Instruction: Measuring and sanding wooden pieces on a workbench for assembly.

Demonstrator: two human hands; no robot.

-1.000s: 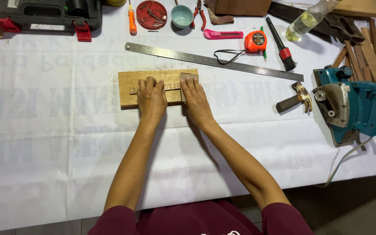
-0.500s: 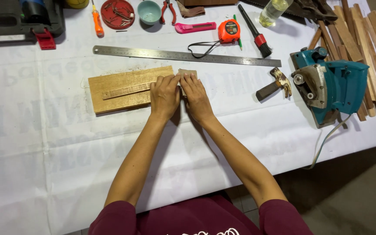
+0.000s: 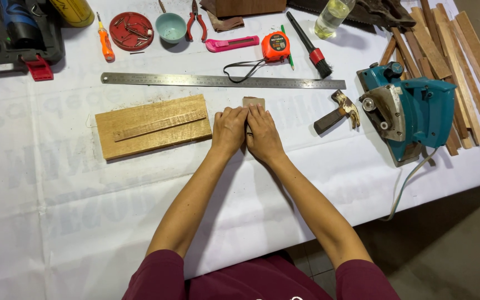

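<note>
Sandpaper piece point(image 3: 254, 102), small and tan-brown, lies flat on the white-covered worktop point(image 3: 56, 211), mostly hidden beneath both hands; only its far edge shows beyond the fingertips. Left hand point(image 3: 229, 129) and right hand point(image 3: 263, 133) rest side by side, touching, palms down, fingers point(image 3: 234, 114) extended and close together, pressing on the piece rather than closed round it. Judged from its thinness, the piece is light, limp and easily creased; a flat press or a pinch at the exposed far edge would suit it. Just to the left of the fingers lies a wooden board point(image 3: 154, 139) with a thin wooden strip point(image 3: 159, 125) lying diagonally on top. To the right, near, is a small hammer point(image 3: 337, 113); farther right, a teal electric planer point(image 3: 409, 114) beside a stack of wooden slats point(image 3: 462, 61). Just beyond the fingertips runs a long steel ruler point(image 3: 223, 81). Farther still: an orange tape measure point(image 3: 276, 46), a pink utility knife point(image 3: 231, 43), a black brush point(image 3: 309, 44), pliers point(image 3: 196, 21), and a teal bowl point(image 3: 171, 26).
</note>
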